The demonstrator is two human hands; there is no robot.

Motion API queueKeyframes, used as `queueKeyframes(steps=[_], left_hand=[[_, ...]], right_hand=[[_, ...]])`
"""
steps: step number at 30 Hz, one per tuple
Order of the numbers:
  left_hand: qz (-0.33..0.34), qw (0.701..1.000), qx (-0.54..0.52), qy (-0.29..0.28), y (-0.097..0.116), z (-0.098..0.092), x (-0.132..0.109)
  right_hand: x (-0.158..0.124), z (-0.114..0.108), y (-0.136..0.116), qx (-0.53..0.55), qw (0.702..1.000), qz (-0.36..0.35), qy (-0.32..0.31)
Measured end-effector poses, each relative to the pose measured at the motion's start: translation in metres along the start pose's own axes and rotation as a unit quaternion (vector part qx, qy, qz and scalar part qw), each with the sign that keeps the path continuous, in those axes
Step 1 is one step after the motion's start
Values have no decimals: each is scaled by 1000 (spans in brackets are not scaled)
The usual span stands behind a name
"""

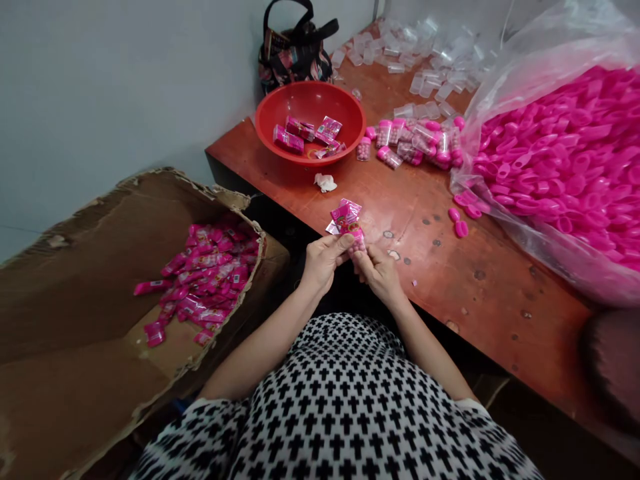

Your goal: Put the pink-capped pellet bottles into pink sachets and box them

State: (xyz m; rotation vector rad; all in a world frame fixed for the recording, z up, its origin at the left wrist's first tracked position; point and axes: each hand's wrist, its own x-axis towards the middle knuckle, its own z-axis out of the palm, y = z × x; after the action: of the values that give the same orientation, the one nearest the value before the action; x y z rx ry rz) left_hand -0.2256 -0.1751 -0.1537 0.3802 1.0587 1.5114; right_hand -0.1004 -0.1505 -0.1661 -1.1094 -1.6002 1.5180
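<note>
Just off the table's front edge, my left hand and my right hand meet with fingers closed. Between their fingertips is a small candy jar with pink balls showing, partly covered by the fingers. A shiny pink printed wrapper stands out above it, close to my left thumb. Whether the jar sits inside the wrapper or against it, I cannot tell. Beyond them, a crumpled white tissue lies on the wooden table.
Farther back stands a red bowl with several pink packets, a bag behind it. Filled candy jars and clear empty jars cover the back. Pink scoop-like pieces fill a plastic sack at right. A cardboard box holds pink packets.
</note>
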Motion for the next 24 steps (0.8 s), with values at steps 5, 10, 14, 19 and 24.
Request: queueKeyframes(steps=[5, 10, 14, 19, 24], left_hand=[[-21, 999, -9, -41, -5, 0, 3], [-72, 995, 5, -67, -3, -8, -2], [-48, 998, 26, -30, 4, -13, -2], [-42, 999, 0, 10, 7, -9, -1], [-17, 999, 7, 27, 2, 1, -7]], right_hand=[[0, 3, 1, 91, 995, 36, -24], [2, 7, 10, 287, 950, 111, -46], [-1, 7, 8, 251, 962, 106, -33], [-2, 6, 4, 280, 958, 61, 17], [-2, 12, 6, 307, 944, 79, 89]])
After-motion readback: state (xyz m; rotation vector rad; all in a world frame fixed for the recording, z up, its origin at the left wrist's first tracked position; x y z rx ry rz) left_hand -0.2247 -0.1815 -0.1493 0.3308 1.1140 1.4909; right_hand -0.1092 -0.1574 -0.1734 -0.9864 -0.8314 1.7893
